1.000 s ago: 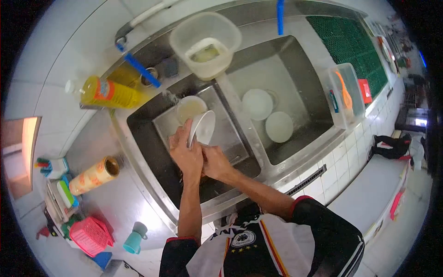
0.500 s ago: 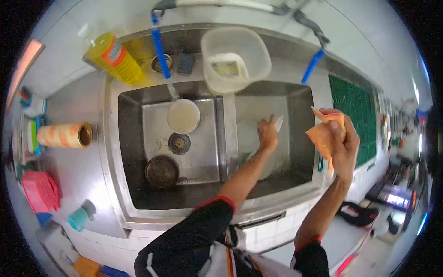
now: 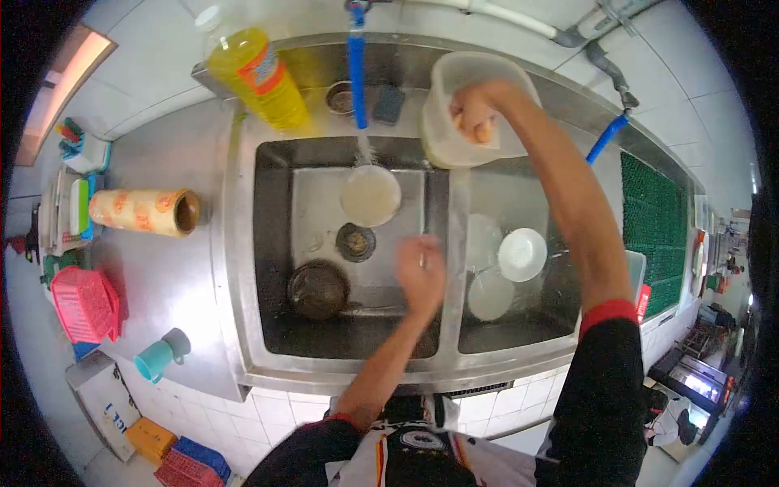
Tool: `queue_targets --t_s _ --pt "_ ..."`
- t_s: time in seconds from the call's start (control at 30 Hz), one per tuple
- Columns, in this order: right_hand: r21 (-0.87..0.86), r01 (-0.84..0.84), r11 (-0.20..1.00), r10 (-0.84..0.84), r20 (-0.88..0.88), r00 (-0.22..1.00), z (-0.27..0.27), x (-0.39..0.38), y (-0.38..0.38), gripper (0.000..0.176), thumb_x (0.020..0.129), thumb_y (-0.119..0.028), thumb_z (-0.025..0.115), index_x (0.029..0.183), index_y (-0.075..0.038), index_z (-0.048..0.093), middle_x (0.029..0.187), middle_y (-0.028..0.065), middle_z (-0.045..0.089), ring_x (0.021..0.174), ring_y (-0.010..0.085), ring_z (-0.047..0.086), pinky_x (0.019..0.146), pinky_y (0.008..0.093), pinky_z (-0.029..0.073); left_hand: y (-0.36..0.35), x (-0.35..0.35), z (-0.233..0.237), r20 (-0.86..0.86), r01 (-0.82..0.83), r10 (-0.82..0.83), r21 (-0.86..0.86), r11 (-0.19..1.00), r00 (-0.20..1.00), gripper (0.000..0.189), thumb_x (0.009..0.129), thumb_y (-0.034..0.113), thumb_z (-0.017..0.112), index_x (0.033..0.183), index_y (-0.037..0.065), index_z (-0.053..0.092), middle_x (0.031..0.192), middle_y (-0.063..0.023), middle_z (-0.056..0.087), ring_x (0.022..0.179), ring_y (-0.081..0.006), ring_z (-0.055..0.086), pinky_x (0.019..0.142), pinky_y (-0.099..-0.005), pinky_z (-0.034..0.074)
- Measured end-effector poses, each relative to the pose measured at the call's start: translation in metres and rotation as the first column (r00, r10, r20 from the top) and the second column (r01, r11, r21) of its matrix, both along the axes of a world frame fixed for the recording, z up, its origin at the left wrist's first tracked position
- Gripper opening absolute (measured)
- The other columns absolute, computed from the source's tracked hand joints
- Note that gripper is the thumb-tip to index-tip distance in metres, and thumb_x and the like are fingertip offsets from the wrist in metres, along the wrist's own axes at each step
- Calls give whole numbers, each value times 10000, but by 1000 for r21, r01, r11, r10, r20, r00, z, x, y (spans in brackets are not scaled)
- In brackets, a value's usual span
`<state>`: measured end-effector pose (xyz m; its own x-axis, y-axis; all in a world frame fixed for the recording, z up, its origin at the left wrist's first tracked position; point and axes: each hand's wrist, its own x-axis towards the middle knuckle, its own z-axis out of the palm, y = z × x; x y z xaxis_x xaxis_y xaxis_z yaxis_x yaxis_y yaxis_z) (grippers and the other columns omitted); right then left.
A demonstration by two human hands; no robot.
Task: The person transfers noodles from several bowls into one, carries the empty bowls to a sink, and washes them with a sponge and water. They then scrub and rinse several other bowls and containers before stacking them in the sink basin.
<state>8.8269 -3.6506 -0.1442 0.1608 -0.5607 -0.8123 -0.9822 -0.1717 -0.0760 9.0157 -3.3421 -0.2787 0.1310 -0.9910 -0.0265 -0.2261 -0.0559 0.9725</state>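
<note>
My right hand (image 3: 477, 114) is inside the clear plastic tub (image 3: 438, 134) behind the sinks, its fingers closed on an orange cloth or sponge (image 3: 484, 131). Over the right part of the left basin (image 3: 389, 284) is my left hand (image 3: 422, 264), blurred by motion, its fingers hard to make out. Water runs from a blue hose (image 3: 357, 73) into a pale bowl (image 3: 371, 196). A dark round lid or pan (image 3: 318, 289) lies near the drain (image 3: 355, 242). In the right basin, a white bowl (image 3: 522, 254) sits beside pale round dishes (image 3: 491, 295) under water.
Behind the left basin stand a yellow liquid bottle (image 3: 264, 77) and a dark sponge (image 3: 389, 105). On the left counter are a plastic-wrap roll (image 3: 146, 213), pink baskets (image 3: 83, 304) and a teal cup (image 3: 154, 360). A green mat (image 3: 653, 235) lies at the right.
My right hand has moved from the right side into the tub with the orange item. My left hand has left the right basin for the left one. A white bowl now shows in the right basin.
</note>
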Motion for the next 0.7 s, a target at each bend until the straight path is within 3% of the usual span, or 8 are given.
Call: queue_targets --t_s 0.03,0.1,0.2,0.27,0.37,0.5,0.63,0.7 --pt "88 -34 996 37 -30 999 -16 -3 -7 515 651 -227 753 1148 -102 704 948 148 719 840 310 712 752 470 549 -20 27 -27 -73 -315 315 5 949 946 279 865 45 672 1120 -14 576 950 -96 632 902 -225 631 845 -387 505" --pt "-1 -49 999 49 -28 998 -16 1 -4 493 698 -252 751 1172 -124 700 996 147 716 902 307 704 781 475 553 -53 68 -134 314 -605 554 87 792 771 383 840 137 750 1112 -27 536 954 -158 652 918 -289 648 851 -420 511" --pt "-448 -207 870 274 90 957 -3 -15 13 420 784 -280 745 1175 -133 700 1015 131 719 957 282 696 809 448 559 -84 86 -183 275 -391 295 424 817 915 489 793 236 814 1096 -29 536 991 -223 677 944 -372 672 869 -457 526" --pt "-591 -49 805 229 233 945 22 -15 21 352 862 -279 717 1179 -129 698 1002 110 724 948 253 699 812 403 560 -98 82 -170 315 -369 247 431 823 917 603 780 262 822 1172 -53 489 1061 -265 672 1022 -432 660 890 -488 522" --pt "-444 513 735 -245 532 811 115 19 69 313 952 -277 668 1201 -88 682 956 61 718 887 165 692 800 301 543 -101 66 -168 430 -380 139 548 745 892 618 760 237 824 1186 -66 493 1057 -275 674 994 -470 665 879 -518 522" --pt "-534 763 364 -99 793 601 136 26 125 305 979 -281 659 1173 -46 683 930 43 695 885 123 656 793 283 525 -100 46 -242 365 -298 202 229 927 909 497 734 172 806 1103 -55 563 979 -277 671 910 -472 668 834 -523 524" --pt "-425 902 78 -191 881 432 133 49 202 345 966 -314 685 1146 -20 671 1044 98 682 971 163 650 825 314 535 -124 55 -140 292 -369 291 263 891 911 368 741 120 751 1027 -46 588 926 -276 663 910 -469 653 798 -507 512" --pt "-30 988 151 -114 992 47 115 72 230 354 974 -329 669 1158 -28 649 1172 133 666 1028 207 655 854 355 556 -129 60 -130 412 -349 257 164 923 874 318 765 105 717 1013 -40 581 939 -273 660 909 -467 647 788 -501 504"
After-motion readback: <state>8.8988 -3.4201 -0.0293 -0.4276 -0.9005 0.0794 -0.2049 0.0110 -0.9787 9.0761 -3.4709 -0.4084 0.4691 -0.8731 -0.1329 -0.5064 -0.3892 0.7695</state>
